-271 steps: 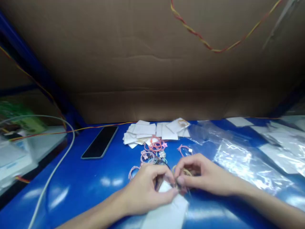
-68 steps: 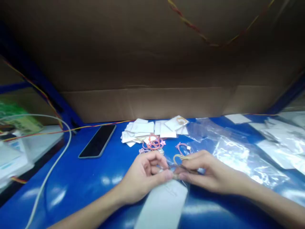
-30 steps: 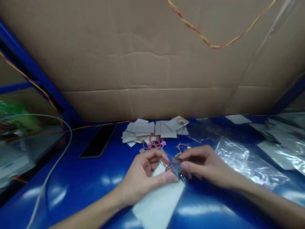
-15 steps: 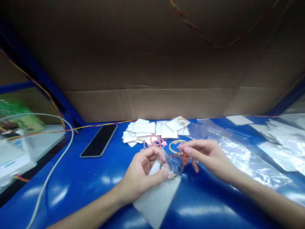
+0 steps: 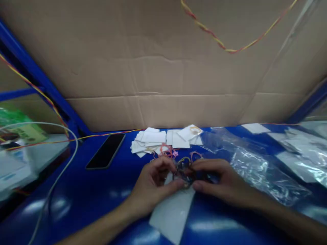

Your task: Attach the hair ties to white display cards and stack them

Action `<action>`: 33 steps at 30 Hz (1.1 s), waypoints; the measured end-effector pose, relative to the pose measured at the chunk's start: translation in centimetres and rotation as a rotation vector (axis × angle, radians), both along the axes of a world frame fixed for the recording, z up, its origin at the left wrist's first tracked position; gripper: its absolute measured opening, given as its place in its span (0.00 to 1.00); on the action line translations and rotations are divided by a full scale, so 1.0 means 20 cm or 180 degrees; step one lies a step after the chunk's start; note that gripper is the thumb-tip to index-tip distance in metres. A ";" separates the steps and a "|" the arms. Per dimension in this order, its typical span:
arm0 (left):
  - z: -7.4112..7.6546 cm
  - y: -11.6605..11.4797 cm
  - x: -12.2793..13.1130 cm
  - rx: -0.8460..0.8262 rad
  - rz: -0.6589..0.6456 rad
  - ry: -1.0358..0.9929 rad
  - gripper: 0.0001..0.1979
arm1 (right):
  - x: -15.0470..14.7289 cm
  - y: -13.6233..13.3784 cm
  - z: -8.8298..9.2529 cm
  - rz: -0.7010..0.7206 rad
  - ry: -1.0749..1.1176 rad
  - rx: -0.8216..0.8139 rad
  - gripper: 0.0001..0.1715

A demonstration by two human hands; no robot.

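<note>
My left hand (image 5: 159,185) is closed with thumb and fingers round the upper end of a small white card packet (image 5: 172,214), which slants down toward the table's front. Dark loops like hair ties (image 5: 184,172) are bunched at the packet's top, between both hands. From the right, my right hand (image 5: 217,180) pinches at these loops, its thumb near the left thumb. Shadow and blur hide the exact grip. Just beyond the fingers lie red and pink hair ties (image 5: 166,149), one with a pink star. A yellowish loop (image 5: 185,159) shows right behind the hands.
White cards (image 5: 153,136) are piled at the back of the blue table (image 5: 102,197). A phone (image 5: 106,151) lies at left, near a pale cable (image 5: 63,170). Clear plastic bags (image 5: 258,170) spread over the right side. Cardboard (image 5: 158,75) walls the back, with a twisted wire hanging across it.
My right hand has moved left, up to my left hand, bringing the brown loop with the orange charm in toward the packet's top. The packet has shifted slightly right. The picture's lighting differs.
</note>
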State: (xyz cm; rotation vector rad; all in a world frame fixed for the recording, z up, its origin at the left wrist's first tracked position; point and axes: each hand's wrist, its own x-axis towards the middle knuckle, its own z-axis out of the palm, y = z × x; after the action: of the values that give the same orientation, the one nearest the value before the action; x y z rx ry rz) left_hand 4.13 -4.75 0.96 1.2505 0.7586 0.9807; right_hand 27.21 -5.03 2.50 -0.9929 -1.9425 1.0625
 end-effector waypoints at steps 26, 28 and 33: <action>0.00 0.01 -0.01 -0.0235 -0.0023 -0.0331 0.15 | -0.03 -0.02 -0.01 0.0189 0.0264 -0.0560 0.18; 0.00 0.02 -0.01 -0.0285 -0.0040 -0.0323 0.15 | -0.03 -0.01 -0.02 0.0151 0.0336 -0.0537 0.21; 0.01 0.01 0.00 -0.0209 -0.0094 -0.0318 0.14 | -0.03 -0.02 -0.03 0.0333 0.0275 -0.0436 0.14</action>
State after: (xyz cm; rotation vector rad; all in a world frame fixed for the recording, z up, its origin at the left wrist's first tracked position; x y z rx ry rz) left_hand 4.04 -4.48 1.15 1.1445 0.6873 0.9792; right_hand 26.65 -5.36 1.97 -0.9106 -1.8889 1.2909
